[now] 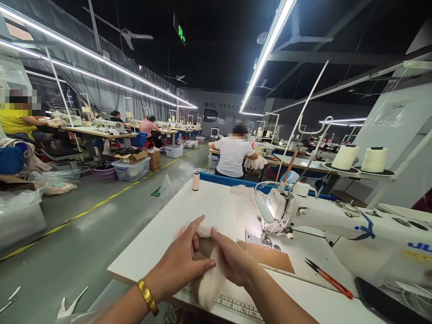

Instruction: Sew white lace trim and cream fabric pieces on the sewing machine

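Gold bracelet (147,297) on the wrist, the left hand (180,263) grips pale cloth (209,290) between thumb and curled fingers; the right hand (232,258) pinches its far right part. The cloth hangs folded over the near edge of the surface (162,238), above a printed ruler (236,306). It looks light, soft and floppy, likely to crease or slide out of line rather than break; a flat pinch along its edges should suit it. Red-handled snips (332,280) lie right, near a sewing machine (276,209); a small thread spool (195,181) stands at the far edge. Beyond, a person in a white shirt (232,155) sits amid rows of workstations, under strip lights, beside a grey floor (104,216).
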`<state>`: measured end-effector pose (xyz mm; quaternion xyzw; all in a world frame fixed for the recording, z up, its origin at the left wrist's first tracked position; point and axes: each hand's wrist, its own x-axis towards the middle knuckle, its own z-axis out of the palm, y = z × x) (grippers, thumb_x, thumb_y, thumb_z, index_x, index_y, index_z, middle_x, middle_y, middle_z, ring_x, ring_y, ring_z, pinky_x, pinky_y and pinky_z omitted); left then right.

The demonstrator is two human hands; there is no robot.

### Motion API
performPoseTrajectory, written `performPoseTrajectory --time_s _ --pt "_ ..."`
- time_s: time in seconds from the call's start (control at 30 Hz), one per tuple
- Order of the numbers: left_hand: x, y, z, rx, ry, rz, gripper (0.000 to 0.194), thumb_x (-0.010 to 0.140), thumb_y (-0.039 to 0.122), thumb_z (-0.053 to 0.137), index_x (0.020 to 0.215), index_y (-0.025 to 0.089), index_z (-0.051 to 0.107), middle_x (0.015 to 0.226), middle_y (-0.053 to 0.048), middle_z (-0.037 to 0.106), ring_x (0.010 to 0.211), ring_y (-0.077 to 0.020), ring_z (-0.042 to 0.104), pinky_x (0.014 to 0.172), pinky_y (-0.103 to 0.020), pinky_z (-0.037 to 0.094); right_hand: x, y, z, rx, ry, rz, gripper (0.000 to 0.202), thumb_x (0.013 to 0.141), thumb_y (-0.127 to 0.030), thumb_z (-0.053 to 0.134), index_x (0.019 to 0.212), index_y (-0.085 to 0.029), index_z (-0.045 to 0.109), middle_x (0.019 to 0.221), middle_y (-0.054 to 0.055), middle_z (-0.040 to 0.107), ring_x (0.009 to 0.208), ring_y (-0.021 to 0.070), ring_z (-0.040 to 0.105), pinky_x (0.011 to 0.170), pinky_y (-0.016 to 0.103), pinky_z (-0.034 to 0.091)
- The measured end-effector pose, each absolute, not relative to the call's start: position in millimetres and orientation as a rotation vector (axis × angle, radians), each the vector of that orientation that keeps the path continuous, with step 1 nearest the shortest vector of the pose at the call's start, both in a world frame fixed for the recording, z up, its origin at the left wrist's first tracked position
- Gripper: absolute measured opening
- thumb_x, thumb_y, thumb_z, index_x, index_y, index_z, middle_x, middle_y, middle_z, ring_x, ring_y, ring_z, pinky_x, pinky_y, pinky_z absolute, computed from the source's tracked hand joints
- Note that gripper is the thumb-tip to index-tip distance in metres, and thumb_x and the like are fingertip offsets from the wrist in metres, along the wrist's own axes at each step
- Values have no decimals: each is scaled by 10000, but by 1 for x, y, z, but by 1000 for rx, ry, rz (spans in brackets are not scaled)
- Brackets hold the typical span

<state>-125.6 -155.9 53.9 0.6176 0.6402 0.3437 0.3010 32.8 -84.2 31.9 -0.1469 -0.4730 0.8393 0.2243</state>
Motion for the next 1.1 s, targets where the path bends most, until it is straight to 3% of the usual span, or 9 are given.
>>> performPoseTrajectory --time_s 0.07,0.23,0.43,0.57,0.77,0.93,1.1 --pt "-129 -156 50 1658 1633 930 947 791 414 703 1605 311 230 1011 6 495 793 -167 502 772 -345 456 33 -84 30 -470 -1278 2313 631 855 -738 672 1072 -147 690 918 102 733 959 300 701 904 418 514" --pt "-136 -156 45 1663 1477 981 801 895 490 554 1590 257 231 992 -10 498 879 -192 519 860 -372 451 33 -85 26 -507 -1234 2222 617 818 -676 779 1151 -170 665 942 82 738 947 282 704 899 412 524" --pt "-126 -158 53 1736 1657 875 824 864 427 585 1598 291 238 961 5 488 787 -180 504 767 -354 438 30 -93 34 -441 -1283 2195 556 817 -666 792 1053 -176 674 974 84 731 935 273 703 882 407 532" --pt "-126 -156 54 1749 1626 896 763 886 398 531 1586 261 259 936 8 515 805 -185 519 784 -352 434 31 -90 31 -505 -1269 2190 611 785 -698 800 1088 -182 674 975 84 734 961 290 702 895 423 529" --pt "-131 -156 52 1731 1535 970 632 968 415 378 1562 224 281 893 11 539 825 -198 520 790 -350 413 38 -89 31 -434 -1303 2197 607 866 -711 718 1189 -199 673 1062 92 730 1042 289 682 953 421 498" --pt "-128 -156 51 1747 1597 1005 582 982 371 331 1538 200 315 824 22 538 812 -211 529 786 -349 407 39 -91 36 -366 -1427 2158 575 824 -567 842 1232 -209 654 1083 69 721 995 248 678 936 370 484" --pt "-124 -158 50 1695 1653 1051 619 895 274 403 1507 201 336 776 48 513 726 -183 505 724 -313 400 38 -87 29 -601 -1462 2045 492 709 -406 867 1107 -185 680 899 19 704 826 199 644 809 311 493"
